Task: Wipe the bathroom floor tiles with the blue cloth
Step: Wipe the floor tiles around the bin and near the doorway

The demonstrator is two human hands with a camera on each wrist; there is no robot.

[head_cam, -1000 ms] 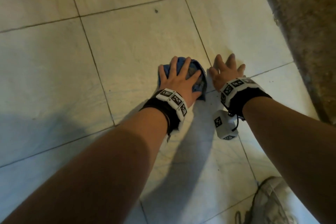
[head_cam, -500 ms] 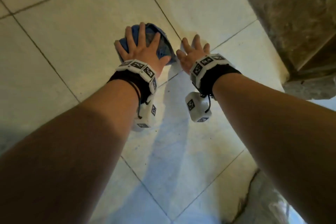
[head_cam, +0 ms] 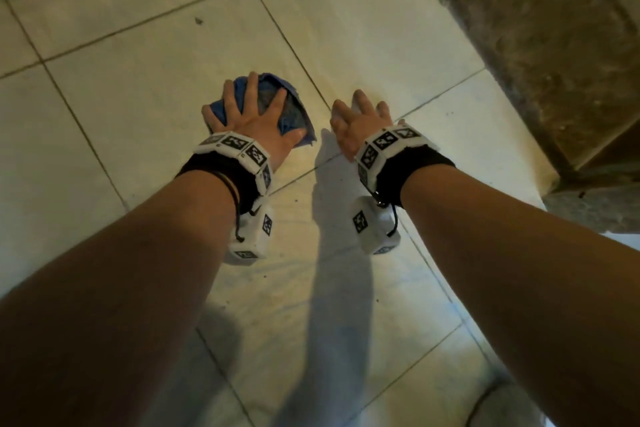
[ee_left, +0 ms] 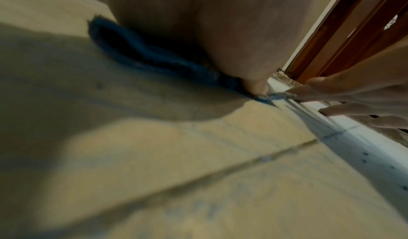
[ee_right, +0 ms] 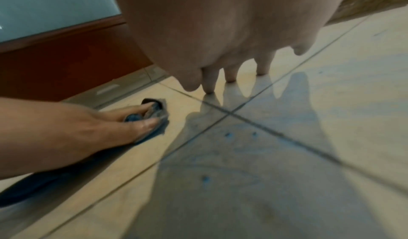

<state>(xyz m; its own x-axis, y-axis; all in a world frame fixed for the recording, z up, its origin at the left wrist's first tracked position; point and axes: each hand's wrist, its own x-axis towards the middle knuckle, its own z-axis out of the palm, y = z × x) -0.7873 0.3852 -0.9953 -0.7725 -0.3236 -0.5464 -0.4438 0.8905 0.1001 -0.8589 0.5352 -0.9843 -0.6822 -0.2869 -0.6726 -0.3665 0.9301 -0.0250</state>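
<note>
A bunched blue cloth [head_cam: 290, 114] lies on the pale floor tiles [head_cam: 138, 87]. My left hand [head_cam: 254, 114] presses flat on it with fingers spread, covering most of it. The left wrist view shows the cloth [ee_left: 154, 58] squashed under my palm. From the right wrist view the cloth [ee_right: 154, 119] shows under the left fingers [ee_right: 145, 123]. My right hand [head_cam: 360, 121] rests beside it to the right, fingers spread with tips on the bare tile [ee_right: 287, 138], holding nothing.
A rough brown stone step or wall [head_cam: 540, 45] runs along the right side. A brown wooden door frame [ee_left: 344, 33] stands close beyond the hands. Small dark specks dot the tiles [head_cam: 198, 21]. Grout lines cross near the right hand.
The left hand with the cloth and the right hand kept side by side while the view swung; the cloth now sits a little lower in the frame, nearer a grout crossing.
</note>
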